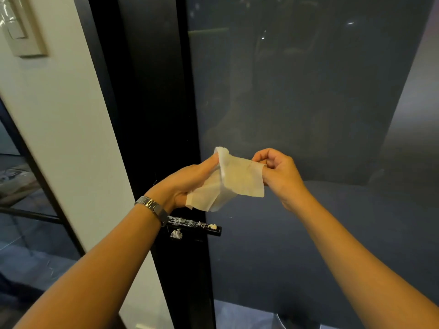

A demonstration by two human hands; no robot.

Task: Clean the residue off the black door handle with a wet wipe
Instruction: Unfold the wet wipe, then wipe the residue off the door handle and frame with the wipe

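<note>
A white wet wipe (235, 180) is stretched between both hands in front of the glass door. My left hand (183, 184) pinches its left edge, a metal watch on that wrist. My right hand (280, 174) grips its right edge. Below the hands, the black door handle (206, 230) sticks out horizontally from the black door frame, with white powdery residue (190, 222) along its top and a clump hanging under it. The handle's left end is hidden behind my left wrist. The wipe is above the handle and apart from it.
The black door frame (161, 115) runs down the middle, with dark glass (308, 91) to its right. A white wall (59, 127) with a light switch plate (21, 27) stands at the left. Another glass panel with a black bar lies at lower left.
</note>
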